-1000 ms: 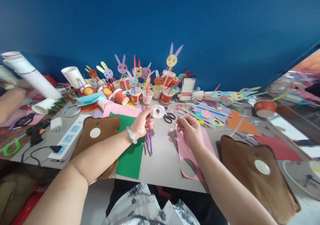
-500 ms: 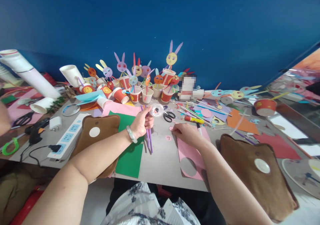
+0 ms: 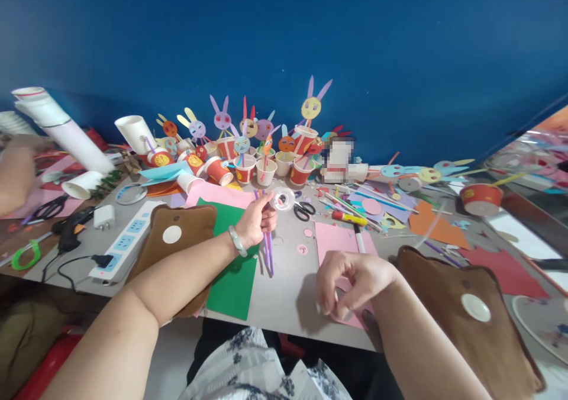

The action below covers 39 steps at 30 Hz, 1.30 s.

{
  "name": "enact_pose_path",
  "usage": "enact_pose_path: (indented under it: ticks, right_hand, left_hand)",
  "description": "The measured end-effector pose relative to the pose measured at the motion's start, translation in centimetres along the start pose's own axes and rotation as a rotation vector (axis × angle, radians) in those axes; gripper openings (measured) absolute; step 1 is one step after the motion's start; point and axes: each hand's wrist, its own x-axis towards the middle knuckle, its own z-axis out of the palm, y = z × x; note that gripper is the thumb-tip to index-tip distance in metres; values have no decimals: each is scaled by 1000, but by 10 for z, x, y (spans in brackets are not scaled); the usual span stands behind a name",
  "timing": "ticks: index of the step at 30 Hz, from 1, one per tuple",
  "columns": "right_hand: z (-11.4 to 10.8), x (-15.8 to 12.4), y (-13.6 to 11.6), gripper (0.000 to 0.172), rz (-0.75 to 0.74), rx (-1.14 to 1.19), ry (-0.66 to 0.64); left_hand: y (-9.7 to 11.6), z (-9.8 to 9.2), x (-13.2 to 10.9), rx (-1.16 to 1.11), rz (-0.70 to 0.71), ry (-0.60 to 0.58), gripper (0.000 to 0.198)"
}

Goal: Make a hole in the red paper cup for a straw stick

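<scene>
- The left hand (image 3: 255, 225) is closed round a pair of thin purple plastic straws (image 3: 268, 258); its grip wraps them about their middle, to the left of the flat pink paper sheet (image 3: 337, 237) and well apart from it
- The straws' long axis runs from the person toward the far side of the grey surface (image 3: 286, 287): the near ends stick out below the fist, the far ends above the fingers
- A small clear roll of sticky tape (image 3: 283, 199) lies beyond the pink sheet's far left corner, just beside the left forefinger tip; whether the two touch cannot be told
- The right hand (image 3: 350, 281) hovers over the near end of the pink sheet, its grip pressed together with the thumb against the curled fingers; whether it pinches anything small cannot be told
- From the right hand the straws lie to the left, with bare surface between
- The right hand is the nearer one to the two small pink paper discs (image 3: 302, 249) just off the sheet's left edge
- Black-handled scissors (image 3: 304, 209) lie beyond the sheet's far edge, and a white marker pen (image 3: 358, 240) rests on the sheet, pointing far to near
- A dark green paper sheet (image 3: 233, 276) lies left of the pink one, under the left wrist, and a brown plush cushion (image 3: 465, 329) lies right of it
</scene>
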Motion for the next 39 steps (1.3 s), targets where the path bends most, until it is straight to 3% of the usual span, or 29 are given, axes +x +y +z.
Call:
enact_pose_path:
  ticks: [2, 3, 6, 8, 9, 16, 22, 27, 30, 34, 39]
  right_hand:
    - [-1, 6, 8, 28, 60, 30, -27]
    - [-3, 10, 14, 26, 80, 24, 70]
    - [-9, 20, 38, 22, 173, -239, 628]
    - [-13, 25, 53, 14, 309, -549, 840]
    - [-14, 27, 58, 13, 369, -678, 873]
    - [-11, 44, 69, 32, 597, -1124, 735]
    - [-7, 82, 70, 29, 618, -1145, 654]
    - [-14, 101, 61, 30, 519, -1122, 475]
    - [-38, 87, 53, 33, 532, -1150, 439]
    - [-77, 49, 49, 26, 735, -1251, 428]
    - [-94, 18, 56, 24, 873, -1296, 349]
  left_hand:
    - [0, 0, 0, 1, -4, 0, 41]
    - [-1, -1, 0, 3, -2, -1, 41]
    - [-2, -2, 1, 9, 22, -1, 41]
    - [-2, -3, 2, 7, 41, 5, 43]
    - [-2, -3, 2, 4, 50, 9, 44]
    - [0, -5, 7, -4, 46, 63, 44]
    - [-1, -5, 8, -11, 66, 59, 45]
    - [0, -7, 11, -9, 77, 38, 46]
    - [-1, -10, 14, -14, 75, 47, 47]
    - [-1, -10, 15, -9, 61, 50, 46]
    - [-3, -9, 15, -14, 64, 68, 48]
